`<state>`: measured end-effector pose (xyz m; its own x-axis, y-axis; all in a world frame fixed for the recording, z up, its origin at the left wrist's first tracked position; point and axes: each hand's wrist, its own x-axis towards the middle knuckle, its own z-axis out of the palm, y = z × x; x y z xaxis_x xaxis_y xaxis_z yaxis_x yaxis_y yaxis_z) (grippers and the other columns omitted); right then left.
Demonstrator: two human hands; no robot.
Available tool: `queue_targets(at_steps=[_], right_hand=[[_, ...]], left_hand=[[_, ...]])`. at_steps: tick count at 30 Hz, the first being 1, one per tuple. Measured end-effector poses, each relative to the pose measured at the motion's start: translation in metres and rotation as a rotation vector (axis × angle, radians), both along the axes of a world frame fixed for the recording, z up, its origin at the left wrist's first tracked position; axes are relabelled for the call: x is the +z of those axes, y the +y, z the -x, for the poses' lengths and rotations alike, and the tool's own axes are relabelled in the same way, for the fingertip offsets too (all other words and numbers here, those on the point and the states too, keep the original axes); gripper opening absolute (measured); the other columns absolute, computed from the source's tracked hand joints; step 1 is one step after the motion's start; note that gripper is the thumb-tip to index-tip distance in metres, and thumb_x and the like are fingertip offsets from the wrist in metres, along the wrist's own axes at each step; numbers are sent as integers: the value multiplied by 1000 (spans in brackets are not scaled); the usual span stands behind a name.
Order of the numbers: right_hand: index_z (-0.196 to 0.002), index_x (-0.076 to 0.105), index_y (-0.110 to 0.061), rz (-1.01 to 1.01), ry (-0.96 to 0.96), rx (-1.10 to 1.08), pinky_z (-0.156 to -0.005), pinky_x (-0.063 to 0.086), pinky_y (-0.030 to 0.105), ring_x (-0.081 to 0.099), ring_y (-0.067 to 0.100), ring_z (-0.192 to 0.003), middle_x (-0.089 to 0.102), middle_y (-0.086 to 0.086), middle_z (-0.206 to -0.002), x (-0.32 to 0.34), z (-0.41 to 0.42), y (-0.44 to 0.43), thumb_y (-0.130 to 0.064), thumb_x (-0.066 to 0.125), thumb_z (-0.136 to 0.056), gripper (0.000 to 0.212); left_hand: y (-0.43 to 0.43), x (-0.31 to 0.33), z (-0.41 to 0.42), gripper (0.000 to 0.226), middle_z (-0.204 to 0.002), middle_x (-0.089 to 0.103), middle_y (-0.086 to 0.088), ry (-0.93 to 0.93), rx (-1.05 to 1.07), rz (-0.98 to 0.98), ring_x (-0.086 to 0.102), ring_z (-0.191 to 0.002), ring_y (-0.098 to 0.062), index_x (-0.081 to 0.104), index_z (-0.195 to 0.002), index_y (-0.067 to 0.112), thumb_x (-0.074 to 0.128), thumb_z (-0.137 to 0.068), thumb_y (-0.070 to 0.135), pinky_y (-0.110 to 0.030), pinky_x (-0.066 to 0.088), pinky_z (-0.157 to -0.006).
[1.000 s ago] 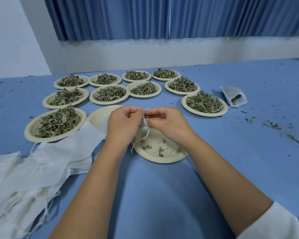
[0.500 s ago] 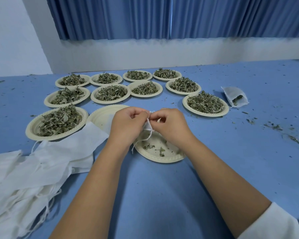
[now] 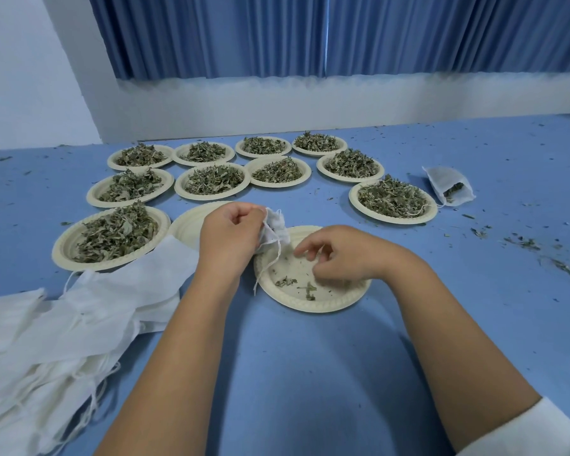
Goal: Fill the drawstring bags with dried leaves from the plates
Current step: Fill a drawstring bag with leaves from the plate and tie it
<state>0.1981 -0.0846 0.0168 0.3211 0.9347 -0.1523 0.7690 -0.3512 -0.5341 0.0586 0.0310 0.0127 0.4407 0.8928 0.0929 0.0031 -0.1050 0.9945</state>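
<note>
My left hand (image 3: pixel 231 235) grips a small white drawstring bag (image 3: pixel 275 227) bunched at its top, its string (image 3: pixel 270 261) dangling over a nearly bare paper plate (image 3: pixel 310 302). A few dried leaf bits (image 3: pixel 297 286) lie on that plate. My right hand (image 3: pixel 343 255) hovers over the same plate with fingers loosely curled, holding nothing I can see. Several plates heaped with dried leaves (image 3: pixel 116 233) spread across the blue table behind. Another bare plate (image 3: pixel 186 223) lies partly hidden behind my left hand.
A pile of flat white bags (image 3: pixel 56 327) with loose strings lies at the left front. One bag with leaves inside (image 3: pixel 449 185) lies at the right, past the leaf plate (image 3: pixel 392 200). Leaf crumbs (image 3: pixel 520 241) are scattered on the table's right side.
My right hand has let go of the bag's top and dropped to the plate on the right. The left hand keeps the bag, which now hangs bunched from it.
</note>
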Motion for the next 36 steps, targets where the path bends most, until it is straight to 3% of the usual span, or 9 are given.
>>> queue_targets(at_steps=[7, 9, 13, 18, 22, 26, 31, 34, 36], right_hand=[[-124, 58, -39, 99, 166, 143, -93, 54, 33, 59, -5, -86, 56, -14, -109, 3, 11, -5, -2, 63, -80, 58], [-120, 56, -46, 91, 190, 161, -94, 54, 35, 62, 4, -95, 59, -8, -114, 3, 11, -5, -1, 66, -80, 61], [-120, 63, -43, 57, 175, 173, -90, 55, 44, 64, 25, -96, 60, 7, -114, -1, 13, -1, -4, 69, -82, 55], [-109, 73, -31, -2, 164, 175, -72, 56, 46, 64, 37, -94, 65, 10, -107, -4, 20, 4, -7, 72, -83, 35], [-103, 74, -33, 3, 164, 181, -81, 56, 46, 65, 31, -90, 70, 6, -104, -2, 22, 2, -6, 59, -83, 37], [-105, 73, -34, 21, 207, 187, -73, 55, 38, 62, 29, -79, 70, 11, -104, 0, 20, 1, -10, 59, -82, 37], [-107, 74, -30, -9, 182, 169, -73, 54, 28, 61, 5, -75, 70, -2, -94, -9, 21, 6, -12, 69, -84, 30], [-92, 73, -36, -36, 157, 158, -75, 55, 31, 66, 10, -77, 70, -7, -88, -10, 23, 9, -13, 72, -84, 24], [-82, 70, -39, -56, 147, 149, -68, 54, 20, 64, 0, -70, 69, -14, -78, -11, 26, 10, -12, 72, -82, 27]], left_hand=[[1, -2, 0, 13, -54, 54, 7, 12, -7, -16, 47, -54, -10, 69, -80, 18, 62, -91, 16, -31, 45, -68], [1, -2, -1, 13, -53, 54, 7, 14, -9, -20, 47, -52, -9, 69, -81, 17, 62, -91, 16, -29, 44, -65], [1, -3, -1, 12, -48, 52, 8, 20, -18, -32, 45, -46, -7, 69, -82, 14, 61, -91, 15, -27, 43, -59], [2, -3, -2, 12, -48, 52, 9, 19, -16, -22, 45, -46, -6, 69, -81, 15, 61, -91, 15, -30, 47, -65], [1, -3, -1, 14, -46, 52, 10, 13, -20, -19, 44, -43, -5, 68, -79, 16, 61, -91, 14, -27, 44, -60], [1, -3, -1, 12, -47, 52, 10, 18, -22, -23, 45, -44, -5, 69, -82, 15, 60, -91, 14, -29, 46, -63], [1, -2, -1, 12, -48, 53, 9, 17, -21, -25, 45, -44, -4, 70, -83, 15, 60, -91, 14, -28, 46, -62], [1, -2, -1, 13, -48, 53, 9, 19, -21, -27, 45, -44, -4, 70, -82, 14, 60, -91, 13, -27, 45, -60], [0, -2, -1, 13, -48, 53, 10, 20, -23, -32, 45, -44, -4, 69, -82, 15, 60, -90, 13, -26, 43, -59]])
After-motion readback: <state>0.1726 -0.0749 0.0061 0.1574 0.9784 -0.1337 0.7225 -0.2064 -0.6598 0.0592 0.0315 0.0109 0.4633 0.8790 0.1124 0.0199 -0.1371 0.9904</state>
